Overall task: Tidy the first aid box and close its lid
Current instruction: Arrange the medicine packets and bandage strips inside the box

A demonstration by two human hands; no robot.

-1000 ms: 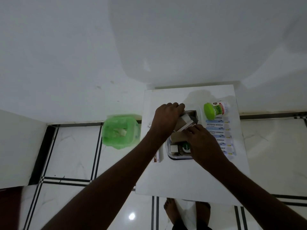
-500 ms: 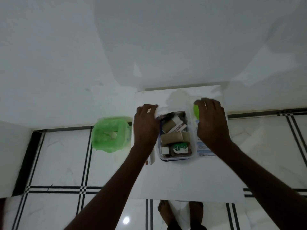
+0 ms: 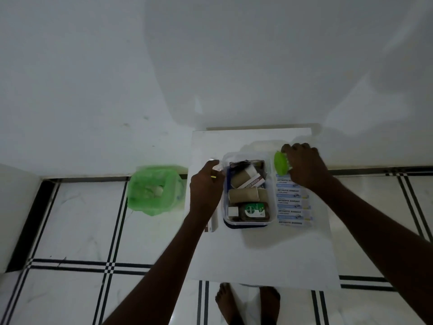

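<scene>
The first aid box (image 3: pixel 269 218), clear plastic on a blue base, stands open in the middle of the white table (image 3: pixel 257 254). It holds brown rolls (image 3: pixel 243 194), a Dettol bottle (image 3: pixel 251 211) and a small carton (image 3: pixel 254 181). My left hand (image 3: pixel 206 186) rests against the box's left side, its fingertips curled at a small clear shiny item (image 3: pixel 215 163); I cannot tell if it is gripped. Over on the box's right, my right hand (image 3: pixel 304 167) wraps a lying bottle with a green cap (image 3: pixel 280 164). A faint clear plastic shape (image 3: pixel 257 146) behind the box may be the lid.
A strip of antiseptic bandages (image 3: pixel 293 204) lies along the box's right side, partly under my right wrist. A small white carton (image 3: pixel 213 223) lies at the table's left edge under my left wrist. A green-lined bin (image 3: pixel 154 188) stands on the floor left of the table. My bare feet (image 3: pixel 248 303) show below.
Both hands came out of the box a second ago and went to its sides. Since half a second ago the right hand has closed around the green-capped bottle.
</scene>
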